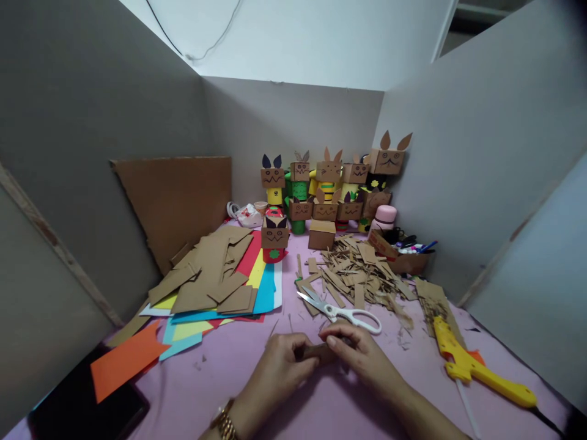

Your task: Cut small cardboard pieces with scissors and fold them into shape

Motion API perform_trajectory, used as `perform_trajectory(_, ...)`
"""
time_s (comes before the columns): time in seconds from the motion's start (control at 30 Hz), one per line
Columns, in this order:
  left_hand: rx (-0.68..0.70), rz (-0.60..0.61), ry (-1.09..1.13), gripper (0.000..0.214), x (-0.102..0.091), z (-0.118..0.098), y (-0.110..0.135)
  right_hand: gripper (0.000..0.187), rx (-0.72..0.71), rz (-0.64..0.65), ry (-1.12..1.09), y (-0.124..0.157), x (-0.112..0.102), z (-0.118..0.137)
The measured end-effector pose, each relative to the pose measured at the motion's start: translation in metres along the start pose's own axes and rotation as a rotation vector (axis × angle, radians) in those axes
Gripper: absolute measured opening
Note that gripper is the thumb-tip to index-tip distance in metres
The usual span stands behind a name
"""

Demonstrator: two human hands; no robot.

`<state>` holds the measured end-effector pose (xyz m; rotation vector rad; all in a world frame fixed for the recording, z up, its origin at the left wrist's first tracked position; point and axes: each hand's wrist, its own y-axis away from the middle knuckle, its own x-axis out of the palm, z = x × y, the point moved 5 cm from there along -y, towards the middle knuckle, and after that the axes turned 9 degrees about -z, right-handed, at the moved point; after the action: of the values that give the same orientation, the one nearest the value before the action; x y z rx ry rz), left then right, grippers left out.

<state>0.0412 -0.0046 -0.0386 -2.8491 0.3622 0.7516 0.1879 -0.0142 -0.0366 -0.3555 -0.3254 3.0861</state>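
Both hands meet low in the middle of the view, over the pink-purple table cover. Between them runs a small brown strip of cardboard [321, 351], mostly covered by fingers. My left hand [287, 360] pinches its left end, and a watch or bracelet in gold circles that wrist. The fingers of my right hand [355, 354] are closed over the strip's other end. Just beyond the right hand lie white-handled scissors [348, 313], their blades apart and pointing left. A small closed cardboard box [321, 234] stands farther back.
Cardboard scraps [358, 269] heap behind the scissors. Flat cardboard pieces [202, 278] cover coloured paper [266, 290] at left. A yellow glue gun [486, 373] lies right, its cord trailing off. Cardboard animal figures [328, 174] line the back. A dark flat object [87, 403] sits front left.
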Motion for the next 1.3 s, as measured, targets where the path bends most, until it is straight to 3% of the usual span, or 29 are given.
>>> perform_trajectory(0.13, 0.004, -0.005, 0.027, 0.012, 0.0, -0.001, -0.002, 0.025, -0.012, 0.0, 0.017, 0.0, 0.0, 0.001)
perform_trajectory(0.3, -0.023, 0.004, 0.042, 0.017, -0.001, -0.002, -0.002, 0.023, -0.147, 0.026, 0.148, 0.001, 0.0, 0.007)
perform_trajectory(0.53, 0.026, -0.068, 0.017, 0.014, -0.003, -0.004, 0.002, 0.023, -0.132, 0.071, 0.172, 0.001, 0.002, 0.0)
perform_trajectory(0.63, 0.008, -0.137, 0.097, 0.018, 0.004, -0.001, 0.011, 0.022, -0.141, 0.069, 0.187, 0.001, 0.002, 0.0)
perform_trajectory(0.77, -0.099, -0.28, 0.185, 0.057, 0.019, 0.006, 0.026, 0.024, -0.166, 0.056, 0.212, 0.0, 0.002, -0.002)
perform_trajectory(0.93, -0.131, -0.286, 0.24, 0.076, 0.038, 0.0, 0.033, 0.023, -0.201, 0.011, 0.198, 0.005, 0.004, 0.0)
perform_trajectory(1.17, -0.108, -0.629, 0.087, 0.084, 0.048, 0.002, 0.031, 0.023, -0.332, -0.071, 0.275, 0.02, 0.01, 0.015)
perform_trajectory(1.3, -0.083, -0.618, 0.15, 0.076, 0.05, -0.005, 0.031, 0.023, -0.394, -0.086, 0.388, 0.023, 0.011, 0.019)
